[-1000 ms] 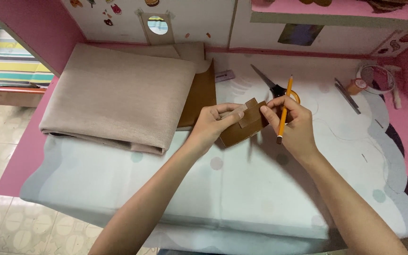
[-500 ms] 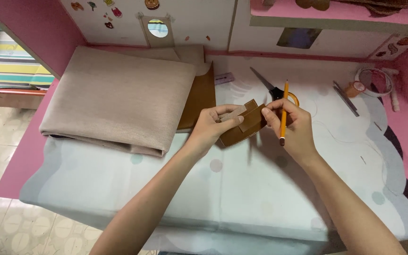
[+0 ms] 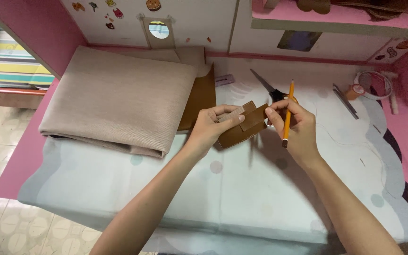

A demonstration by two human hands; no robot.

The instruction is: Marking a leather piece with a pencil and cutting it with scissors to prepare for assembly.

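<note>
Pinching brown leather piece point(image 3: 242, 130) between both hands' fingers point(image 3: 230, 119)

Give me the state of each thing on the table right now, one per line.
Left hand: gripping the brown leather piece.
Right hand: pinching the piece, pencil tucked in its fingers.
Brown leather piece: folded, held above the table.
Pencil: near upright, tip down.
Scissors: lying flat on the table.
Beige fabric: folded, flat.

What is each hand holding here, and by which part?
Left hand pinches the small brown leather piece at its left end. Right hand pinches its right edge and also holds an orange pencil mid-shaft.
</note>
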